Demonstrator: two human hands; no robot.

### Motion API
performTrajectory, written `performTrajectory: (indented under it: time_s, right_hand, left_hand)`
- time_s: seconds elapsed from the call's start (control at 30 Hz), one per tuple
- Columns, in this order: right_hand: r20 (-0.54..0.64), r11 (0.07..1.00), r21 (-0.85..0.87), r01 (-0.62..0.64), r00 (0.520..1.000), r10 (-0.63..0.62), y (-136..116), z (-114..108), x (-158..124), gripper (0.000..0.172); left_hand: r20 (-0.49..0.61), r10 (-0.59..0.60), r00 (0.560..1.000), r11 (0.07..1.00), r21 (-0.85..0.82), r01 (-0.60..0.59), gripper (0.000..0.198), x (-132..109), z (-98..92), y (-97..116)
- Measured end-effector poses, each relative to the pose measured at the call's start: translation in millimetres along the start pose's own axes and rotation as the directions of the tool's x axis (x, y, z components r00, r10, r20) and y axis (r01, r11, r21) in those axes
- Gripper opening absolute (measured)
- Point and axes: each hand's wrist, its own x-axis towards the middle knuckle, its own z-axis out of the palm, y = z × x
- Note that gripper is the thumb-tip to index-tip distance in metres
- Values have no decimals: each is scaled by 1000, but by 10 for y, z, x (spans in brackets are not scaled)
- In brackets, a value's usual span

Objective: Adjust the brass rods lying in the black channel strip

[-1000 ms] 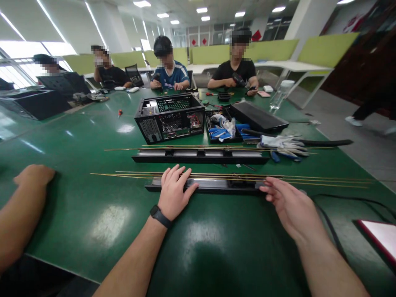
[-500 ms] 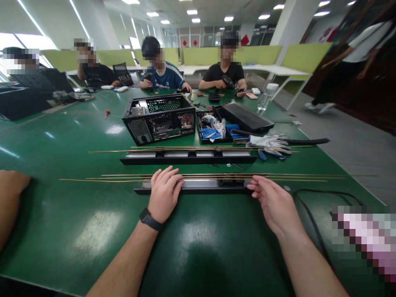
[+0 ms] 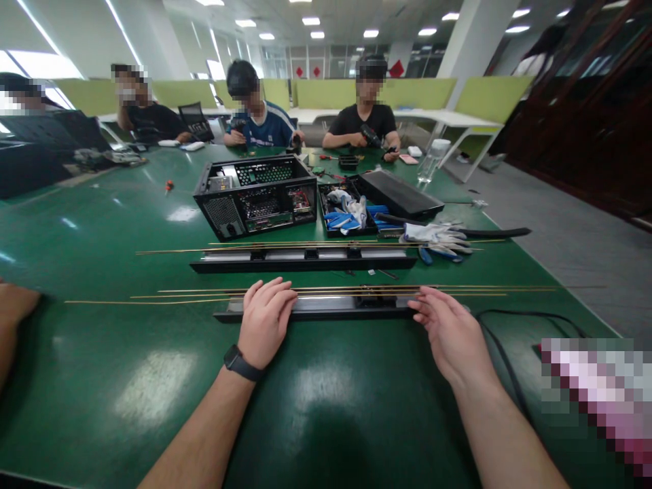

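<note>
Left hand, black watch at wrist: palm down across the thin brass-coloured rods, fingers together and lightly bent; grip beneath the palm cannot be told. Right hand: fingers half curled, thumb near index, fingertips at the rods by the rail's right end; whether they pinch one cannot be told. Rods run side to side between the hands and extend past both, lying above the long black-and-silver metal rail. Dark block on the rail, nearer the right hand. Beyond, roughly parallel: second black-and-silver rail. Farther: open black metal computer case; to its right, white-and-blue work glove. All on glossy green tabletop.
</note>
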Motion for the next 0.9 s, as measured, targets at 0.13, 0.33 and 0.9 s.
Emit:
performTrajectory:
  time_s: [0.13, 0.33, 0.9]
  right_hand:
    - [-11, 1000, -18, 20, 1000, -20, -9, 2, 3, 34]
    - [53, 1000, -26, -1, 999, 2, 18, 42, -43, 38]
    - [456, 72, -736, 673, 572, -682, 148, -15, -87, 35]
  left_hand:
    - [-6, 8, 1000, 1000, -3, -8, 14, -1, 0, 0]
    - [2, 10, 1000, 1000, 7, -10, 15, -4, -11, 1]
    - [-8, 17, 1000, 1000, 7, -17, 12, 1, -30, 5]
